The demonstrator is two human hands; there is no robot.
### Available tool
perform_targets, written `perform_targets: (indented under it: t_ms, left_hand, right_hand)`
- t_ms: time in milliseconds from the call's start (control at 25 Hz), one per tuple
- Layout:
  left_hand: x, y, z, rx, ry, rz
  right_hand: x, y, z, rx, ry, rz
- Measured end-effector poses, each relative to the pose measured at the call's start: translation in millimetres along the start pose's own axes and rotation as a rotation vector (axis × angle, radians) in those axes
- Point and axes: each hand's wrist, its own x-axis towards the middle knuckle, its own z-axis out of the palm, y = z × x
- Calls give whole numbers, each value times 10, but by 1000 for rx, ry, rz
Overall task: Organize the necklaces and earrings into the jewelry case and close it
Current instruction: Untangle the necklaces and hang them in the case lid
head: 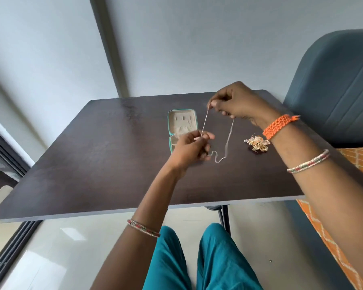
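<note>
A thin silvery necklace chain (229, 137) hangs between both hands above the dark table (92, 164). My right hand (237, 103) pinches its upper part, raised over the table. My left hand (191, 147) pinches one strand lower down, and the chain's loop sags toward the tabletop. The small teal jewelry case (181, 122) lies open just behind my left hand, its beige lining showing; the lower half is partly hidden by that hand. A heap of gold earrings (257, 143) sits on the table to the right, under my right wrist.
A blue-grey padded chair (335, 86) stands at the table's right far corner. An orange patterned cloth (356, 164) lies along the right side. Grey walls rise behind the table, and my teal-clad knees are below its front edge.
</note>
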Motion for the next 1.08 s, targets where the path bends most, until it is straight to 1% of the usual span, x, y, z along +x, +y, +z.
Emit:
perform_targets:
  t_ms: [80, 120, 200, 320, 400, 480, 560, 640, 760, 840, 960, 1080]
  left_hand:
    - [-48, -142, 109, -51, 47, -124]
    - [-66, -191, 163, -102, 93, -186]
    - [-75, -239, 260, -182, 197, -268]
    - [-53, -332, 403, -230, 300, -283]
    - [-44, -421, 470, -206, 354, -243]
    - [-46, -530, 478, -105, 379, -215]
    - [-71, -617, 465, 6, 385, -241]
    - [-93, -649, 471, 133, 403, -236]
    - [-67, -616, 509, 376, 402, -199]
    - [-15, -597, 530, 491, 395, -218]
    - [12, -594, 544, 538, 396, -207]
    - [-39, -579, 547, 616, 324, -147]
  right_hand:
    - [49, 209, -188, -63, 156, 25]
    - [59, 309, -242, -99, 195, 50]
    - [58, 509, -229, -173, 227, 84]
    - [100, 766, -88, -248, 271, 76]
    - [170, 921, -41, -246, 232, 81]
    - [258, 1072, -32, -254, 101, 92]
    - [328, 1216, -7, -211, -54, 124]
    - [396, 1343, 33, -175, -145, 151]
    - [504, 1418, 156, -236, -178, 115]
    - [569, 1441, 257, -279, -164, 70]
    - [637, 1495, 370, -317, -158, 42]
    - [665, 1541, 435, -312, -156, 20]
